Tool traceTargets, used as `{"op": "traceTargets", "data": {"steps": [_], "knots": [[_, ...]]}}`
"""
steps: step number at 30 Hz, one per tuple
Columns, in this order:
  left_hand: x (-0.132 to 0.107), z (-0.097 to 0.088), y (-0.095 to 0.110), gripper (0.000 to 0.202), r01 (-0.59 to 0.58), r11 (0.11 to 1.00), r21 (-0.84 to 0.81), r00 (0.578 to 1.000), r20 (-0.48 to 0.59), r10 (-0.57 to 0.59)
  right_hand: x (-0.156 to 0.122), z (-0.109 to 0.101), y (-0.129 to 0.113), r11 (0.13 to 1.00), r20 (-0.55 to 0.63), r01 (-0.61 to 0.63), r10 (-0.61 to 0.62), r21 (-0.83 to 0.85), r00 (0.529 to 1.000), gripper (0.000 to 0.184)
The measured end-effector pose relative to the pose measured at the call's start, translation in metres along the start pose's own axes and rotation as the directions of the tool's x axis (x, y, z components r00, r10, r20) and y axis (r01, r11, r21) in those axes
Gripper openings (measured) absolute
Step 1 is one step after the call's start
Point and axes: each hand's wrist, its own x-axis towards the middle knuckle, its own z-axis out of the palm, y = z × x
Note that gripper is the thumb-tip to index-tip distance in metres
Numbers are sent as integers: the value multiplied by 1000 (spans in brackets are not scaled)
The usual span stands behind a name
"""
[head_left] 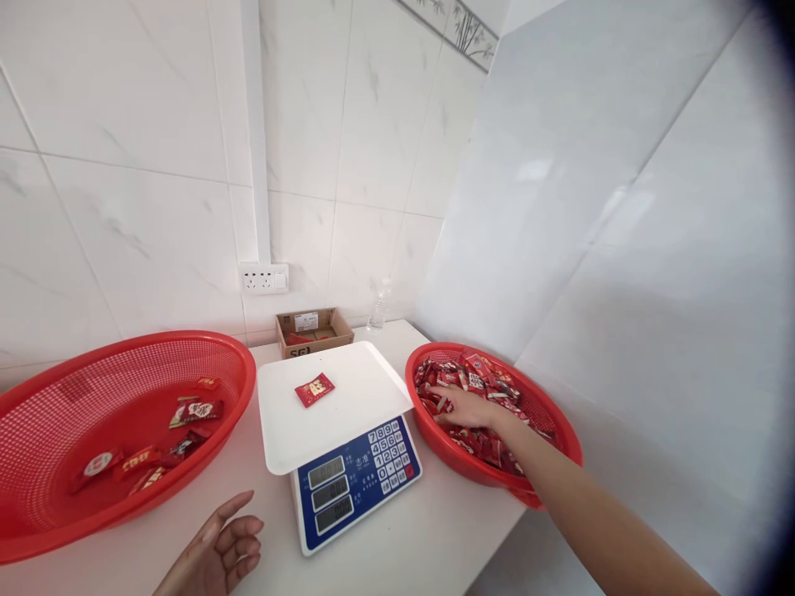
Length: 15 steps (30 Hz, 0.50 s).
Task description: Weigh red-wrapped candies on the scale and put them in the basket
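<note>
My right hand (pixel 464 407) reaches into the red basket (pixel 562 439) on the right, fingers laid on its heap of red candy packets (pixel 478 372); whether it grips one is hidden. My left hand (pixel 220 546) rests near the table's front edge, fingers loosely curled and apart, holding nothing. Between the baskets stands a blue weighing scale (pixel 357 480) with a white tray (pixel 329 422). One red packet (pixel 314 389) lies on the tray. The large red basket (pixel 37 397) on the left holds several red packets (pixel 195 411).
A small cardboard box (pixel 314 329) sits behind the scale against the tiled wall. A clear plastic bottle (pixel 380 306) stands beside it. A wall socket (pixel 264 278) is above the table. The white tabletop (pixel 428 530) ends near the right basket.
</note>
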Motion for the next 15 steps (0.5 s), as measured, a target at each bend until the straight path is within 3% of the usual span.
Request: {"op": "traceTargets", "data": {"steps": [5, 8, 15], "knots": [[0, 2, -1, 88, -31, 999, 24, 1000, 1, 31, 14, 14, 1, 993, -78, -73, 66, -96, 995, 22], [-2, 3, 0, 85, -41, 999, 21, 999, -6, 41, 18, 12, 2, 986, -133, -92, 74, -136, 988, 17], [-3, 7, 1, 80, -26, 1000, 11, 1000, -17, 26, 14, -9, -4, 984, -237, -71, 30, -166, 971, 25]]}}
